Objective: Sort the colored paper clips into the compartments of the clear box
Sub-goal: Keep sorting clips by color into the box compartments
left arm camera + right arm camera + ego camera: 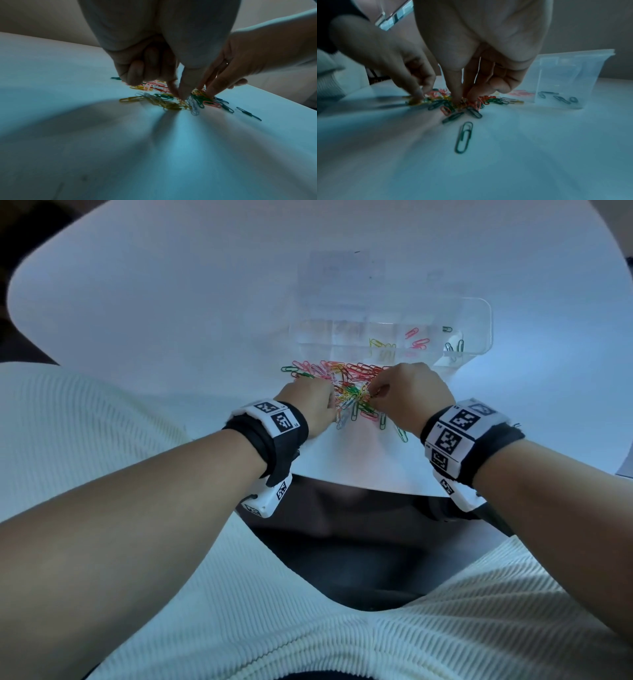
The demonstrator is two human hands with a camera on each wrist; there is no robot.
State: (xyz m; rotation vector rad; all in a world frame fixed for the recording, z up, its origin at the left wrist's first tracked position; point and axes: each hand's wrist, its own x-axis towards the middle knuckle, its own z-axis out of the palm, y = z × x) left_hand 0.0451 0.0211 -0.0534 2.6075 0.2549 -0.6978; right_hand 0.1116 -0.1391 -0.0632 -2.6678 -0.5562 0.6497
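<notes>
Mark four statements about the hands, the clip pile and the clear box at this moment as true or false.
1. Both hands, left hand and right hand, are down in the clip pile. True.
2. The clear box holds no clips. False: pink clips and dark clips already lie in separate compartments.
3. The box stands beyond the pile on the white table. True.
4. The pile is all one colour. False: it mixes pink, yellow, green and orange.

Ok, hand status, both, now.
Left hand: fingertips pinch into the paper clip pile; a held clip cannot be told.
Right hand: same, cannot tell.
</notes>
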